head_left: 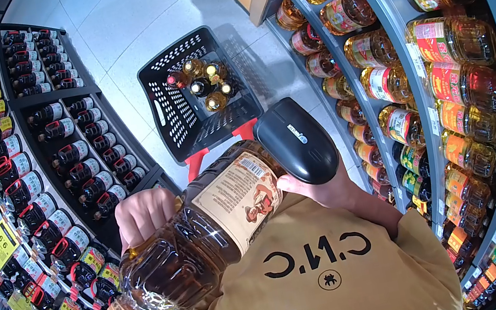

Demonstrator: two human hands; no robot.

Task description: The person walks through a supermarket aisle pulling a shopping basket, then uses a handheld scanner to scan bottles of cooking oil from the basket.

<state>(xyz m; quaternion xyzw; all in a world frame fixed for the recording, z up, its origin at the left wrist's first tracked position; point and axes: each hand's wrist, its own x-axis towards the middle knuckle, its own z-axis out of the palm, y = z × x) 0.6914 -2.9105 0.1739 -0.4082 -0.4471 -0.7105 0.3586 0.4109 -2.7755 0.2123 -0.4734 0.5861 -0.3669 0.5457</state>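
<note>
Large bottle (189, 252) slants across the person's shirt (303, 225), label (239, 199) upward; the left hand's (147, 214) closed grip seemingly steadies its weight. A black scanner (296, 146) hides most of the right hand (321, 192), whose grip can't be told.

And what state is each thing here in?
Large bottle: capped, tilted, printed label facing the camera
Left hand: curled at the bottle's side
Black scanner: held; on or off unclear
Right hand: holding scanner, fingers mostly hidden
Black basket: open-topped, partly filled
Basket bottles: upright, capped
Shelf bottles: lined in rows
</note>
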